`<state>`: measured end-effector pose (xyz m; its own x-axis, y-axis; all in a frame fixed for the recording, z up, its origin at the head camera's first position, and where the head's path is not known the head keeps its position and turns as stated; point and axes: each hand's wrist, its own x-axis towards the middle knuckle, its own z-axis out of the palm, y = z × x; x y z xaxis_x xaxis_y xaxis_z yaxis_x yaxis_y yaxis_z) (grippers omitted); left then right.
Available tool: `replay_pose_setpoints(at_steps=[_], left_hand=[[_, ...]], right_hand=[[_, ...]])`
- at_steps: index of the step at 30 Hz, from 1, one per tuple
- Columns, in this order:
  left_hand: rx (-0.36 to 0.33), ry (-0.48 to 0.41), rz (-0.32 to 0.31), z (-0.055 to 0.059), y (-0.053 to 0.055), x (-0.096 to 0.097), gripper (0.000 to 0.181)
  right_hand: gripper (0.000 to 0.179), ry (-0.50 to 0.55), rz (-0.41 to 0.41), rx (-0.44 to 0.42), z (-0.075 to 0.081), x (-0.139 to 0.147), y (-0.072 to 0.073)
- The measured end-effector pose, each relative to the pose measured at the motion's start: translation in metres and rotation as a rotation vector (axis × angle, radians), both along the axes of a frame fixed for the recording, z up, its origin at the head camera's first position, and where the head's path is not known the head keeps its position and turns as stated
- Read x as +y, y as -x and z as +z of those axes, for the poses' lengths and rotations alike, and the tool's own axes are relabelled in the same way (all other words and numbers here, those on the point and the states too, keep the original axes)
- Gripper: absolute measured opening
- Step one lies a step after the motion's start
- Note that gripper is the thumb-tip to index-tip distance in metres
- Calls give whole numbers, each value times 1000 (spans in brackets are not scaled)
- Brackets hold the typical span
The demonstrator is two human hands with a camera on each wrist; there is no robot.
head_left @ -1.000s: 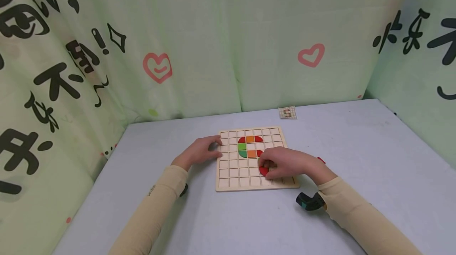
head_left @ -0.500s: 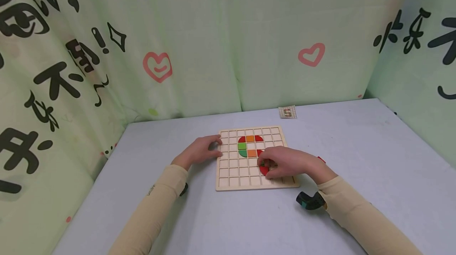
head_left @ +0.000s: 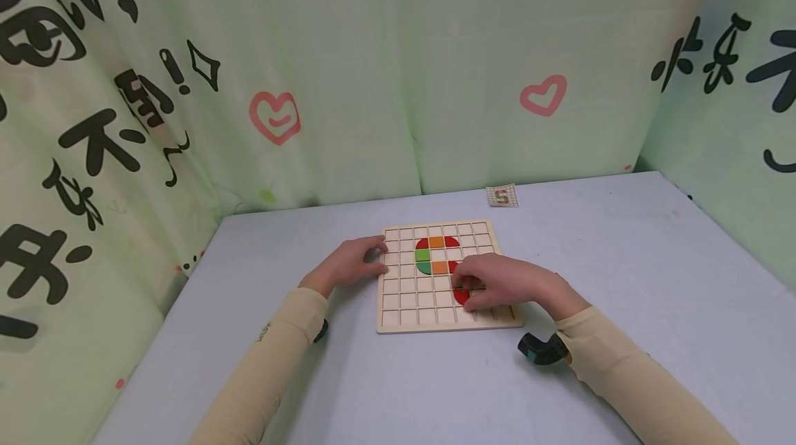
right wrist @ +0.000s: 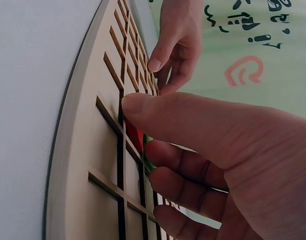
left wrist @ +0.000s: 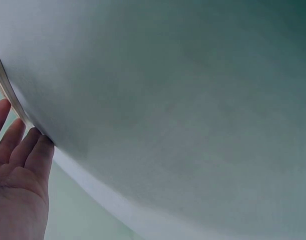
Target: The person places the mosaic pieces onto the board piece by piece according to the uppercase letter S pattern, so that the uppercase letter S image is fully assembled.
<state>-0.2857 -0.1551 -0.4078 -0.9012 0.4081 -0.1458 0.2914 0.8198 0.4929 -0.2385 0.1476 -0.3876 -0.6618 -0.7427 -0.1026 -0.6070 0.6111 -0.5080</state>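
A wooden grid board (head_left: 404, 321) lies on the table with coloured pieces set in its squares. My left hand (head_left: 348, 264) rests at the board's left edge, thumb and fingertips touching the rim; the left wrist view shows its fingers (left wrist: 39, 157) against that edge. Over the lower right squares is my right hand (head_left: 500, 280), fingers bent. Its thumb (right wrist: 138, 104) lies right by a red rounded piece (head_left: 461, 296), with the other fingertips close to a green piece (right wrist: 148, 139) mostly hidden beneath them. Whether they pinch it, I cannot tell.
Red, orange (head_left: 437, 242) and green pieces form a curved row on the board's upper squares. A small patterned card (head_left: 501, 197) lies at the table's back edge. Green printed curtains (head_left: 373, 86) hang behind and at both sides.
The right fingertips have shifted slightly over the same squares, and the right wrist now covers nearly all of the red item behind it. My left hand stays put.
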Motion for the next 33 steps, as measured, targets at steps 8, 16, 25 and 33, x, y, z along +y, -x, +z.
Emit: replay_pose_setpoints(at_steps=[8,16,25,33], left_hand=[[-2,2,0,0,0,0,35],[-10,-5,8,-1,0,0,34],[-7,-3,8,0,-1,0,35],[-1,-3,3,0,0,-1,36]], right_hand=[[16,-16,2,14,-1,-1,0],[13,-21,23,21,2,0,0],[13,-29,51,34,5,2,1],[17,-12,46,77,6,2,1]])
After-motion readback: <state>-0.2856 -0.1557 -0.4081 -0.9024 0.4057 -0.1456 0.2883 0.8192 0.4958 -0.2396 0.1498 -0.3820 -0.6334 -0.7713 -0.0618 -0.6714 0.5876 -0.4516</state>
